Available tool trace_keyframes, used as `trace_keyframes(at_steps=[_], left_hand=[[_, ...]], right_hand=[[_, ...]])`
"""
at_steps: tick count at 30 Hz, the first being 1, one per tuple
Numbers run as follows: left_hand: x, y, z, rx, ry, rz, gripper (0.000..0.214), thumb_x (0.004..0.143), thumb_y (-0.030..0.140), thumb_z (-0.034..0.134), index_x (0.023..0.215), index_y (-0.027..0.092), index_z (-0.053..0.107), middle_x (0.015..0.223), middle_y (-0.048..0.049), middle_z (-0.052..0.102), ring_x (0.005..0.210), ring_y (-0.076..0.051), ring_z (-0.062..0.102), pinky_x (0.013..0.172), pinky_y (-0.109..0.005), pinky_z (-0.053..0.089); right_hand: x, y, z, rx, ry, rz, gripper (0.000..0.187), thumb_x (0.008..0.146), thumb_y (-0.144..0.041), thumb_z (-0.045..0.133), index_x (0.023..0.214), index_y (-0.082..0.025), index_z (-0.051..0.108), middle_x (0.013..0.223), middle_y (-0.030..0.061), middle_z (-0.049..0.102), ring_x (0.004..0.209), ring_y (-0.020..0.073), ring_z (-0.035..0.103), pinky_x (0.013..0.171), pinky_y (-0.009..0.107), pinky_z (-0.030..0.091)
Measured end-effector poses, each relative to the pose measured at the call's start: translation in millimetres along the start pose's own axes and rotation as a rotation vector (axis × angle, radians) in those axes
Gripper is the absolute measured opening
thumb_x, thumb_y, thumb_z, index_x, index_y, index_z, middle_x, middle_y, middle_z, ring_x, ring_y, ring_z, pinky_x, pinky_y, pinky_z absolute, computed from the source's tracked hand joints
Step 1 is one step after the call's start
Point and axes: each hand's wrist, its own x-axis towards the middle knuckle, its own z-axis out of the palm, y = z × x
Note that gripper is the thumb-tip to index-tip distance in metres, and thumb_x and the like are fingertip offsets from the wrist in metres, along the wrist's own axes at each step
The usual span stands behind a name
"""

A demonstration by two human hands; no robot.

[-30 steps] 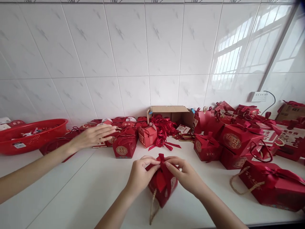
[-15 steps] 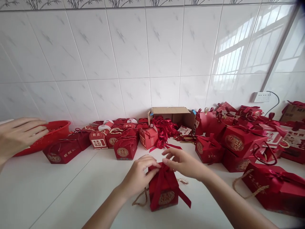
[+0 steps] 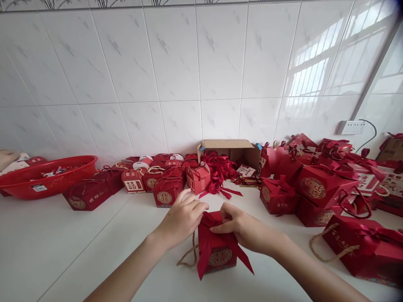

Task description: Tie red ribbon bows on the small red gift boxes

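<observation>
A small red gift box (image 3: 220,260) with a round gold emblem stands upright on the white table in front of me. A red satin ribbon (image 3: 204,251) is tied over its top, and its two tails hang down the front. My left hand (image 3: 182,218) is closed at the upper left of the box, thumb and forefinger pinching the ribbon near its knot. My right hand (image 3: 244,226) is closed on the ribbon from the right, its fingertips pressed on the box top. A twisted rope handle (image 3: 189,256) sticks out at the box's left side.
A red basin (image 3: 50,184) with small wrapped pieces stands at left. Behind my hands lie loose red ribbons (image 3: 217,172) by an open cardboard box (image 3: 231,144). Finished-looking red boxes (image 3: 324,184) are piled at right; several others (image 3: 170,188) stand in a row at centre left.
Another person's hand over the basin has withdrawn to the left edge. My right hand has moved down onto the ribbon, and my left hand has shifted slightly up.
</observation>
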Motion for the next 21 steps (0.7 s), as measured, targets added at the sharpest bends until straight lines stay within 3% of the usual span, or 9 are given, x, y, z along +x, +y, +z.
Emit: trace_keyframes(at_steps=[3, 7, 11, 16, 21], left_hand=[[1.4, 2.3, -1.5, -0.054, -0.048, -0.022, 0.026, 0.080, 0.004, 0.043, 0.089, 0.022, 0.060, 0.081, 0.0000, 0.062, 0.082, -0.017, 0.053, 0.098, -0.042, 0.032], [3.7, 4.5, -2.5, -0.296, -0.144, -0.148, 0.017, 0.073, 0.007, 0.047, 0.078, 0.021, 0.055, 0.080, -0.0002, 0.057, 0.083, -0.017, 0.050, 0.085, -0.034, 0.040], [6.0, 0.6, -1.9, -0.519, -0.280, -0.241, 0.016, 0.064, 0.007, 0.050, 0.073, 0.021, 0.048, 0.097, -0.0034, 0.053, 0.097, -0.022, 0.047, 0.083, -0.034, 0.042], [6.8, -7.2, 1.9, -0.890, -0.357, -0.331, 0.009, 0.079, 0.024, 0.053, 0.070, 0.020, 0.052, 0.123, -0.0055, 0.050, 0.124, -0.026, 0.035, 0.100, -0.039, 0.033], [11.4, -5.8, 5.9, -1.211, -0.316, -0.462, 0.022, 0.085, 0.038, 0.050, 0.077, 0.021, 0.060, 0.127, -0.0044, 0.052, 0.123, -0.025, 0.041, 0.103, -0.037, 0.029]], right_hand=[[-0.6, 5.0, 6.2, 0.047, 0.050, -0.020, 0.031, 0.088, -0.015, 0.052, 0.107, -0.031, 0.070, 0.083, 0.0030, 0.042, 0.066, 0.0121, 0.042, 0.058, 0.023, 0.040], [-0.9, 10.4, 9.4, 0.109, 0.088, -0.041, 0.037, 0.088, -0.009, 0.046, 0.101, -0.032, 0.073, 0.083, 0.0024, 0.038, 0.069, 0.0128, 0.042, 0.061, 0.025, 0.042], [-1.4, 13.2, 10.6, 0.150, 0.109, -0.041, 0.040, 0.087, -0.006, 0.047, 0.103, -0.034, 0.071, 0.084, 0.0018, 0.037, 0.071, 0.0126, 0.042, 0.064, 0.026, 0.044], [-2.9, 14.8, 12.0, 0.192, 0.115, -0.028, 0.041, 0.087, -0.005, 0.047, 0.106, -0.034, 0.070, 0.087, 0.0022, 0.038, 0.073, 0.0121, 0.043, 0.067, 0.028, 0.046], [-3.4, 16.1, 12.4, 0.210, 0.120, -0.077, 0.039, 0.087, -0.006, 0.048, 0.104, -0.032, 0.071, 0.084, 0.0023, 0.037, 0.077, 0.0138, 0.043, 0.068, 0.029, 0.045]])
